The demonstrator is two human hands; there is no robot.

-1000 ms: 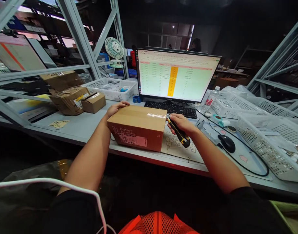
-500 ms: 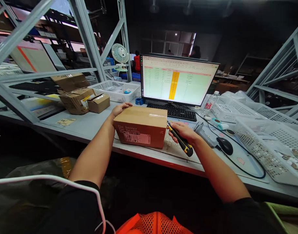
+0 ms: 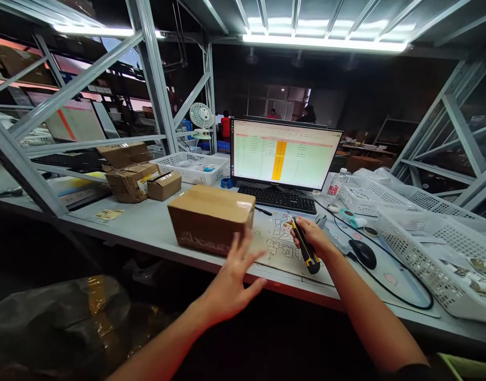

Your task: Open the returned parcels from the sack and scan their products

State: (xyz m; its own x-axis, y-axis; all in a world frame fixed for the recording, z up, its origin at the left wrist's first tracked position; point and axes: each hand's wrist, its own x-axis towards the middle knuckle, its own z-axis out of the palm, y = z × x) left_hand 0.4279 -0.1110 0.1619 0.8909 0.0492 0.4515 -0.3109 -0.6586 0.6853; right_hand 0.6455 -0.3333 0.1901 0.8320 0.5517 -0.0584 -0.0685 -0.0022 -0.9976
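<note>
A brown cardboard box [image 3: 205, 225] stands on the desk in front of the monitor, its taped top facing up. My left hand [image 3: 237, 275] is in front of the box's near right corner, fingers spread and slightly blurred; whether a fingertip touches the box I cannot tell. In my right hand [image 3: 309, 234] is a black and yellow utility knife [image 3: 307, 253], its tip pointing up and away, over the printed desk mat [image 3: 280, 248] to the right of the box.
Behind the box are a keyboard [image 3: 277, 199] and a monitor [image 3: 285, 153]. A mouse [image 3: 362, 254] and white baskets [image 3: 417, 254] occupy the right side. Opened cartons [image 3: 129, 182] and another white basket [image 3: 193, 166] stand at the left. A metal frame post [image 3: 151, 74] rises there.
My left hand has let go of the box's left side and swung to its front right. The box has turned, showing a different side. The knife has moved away from the box, rightward.
</note>
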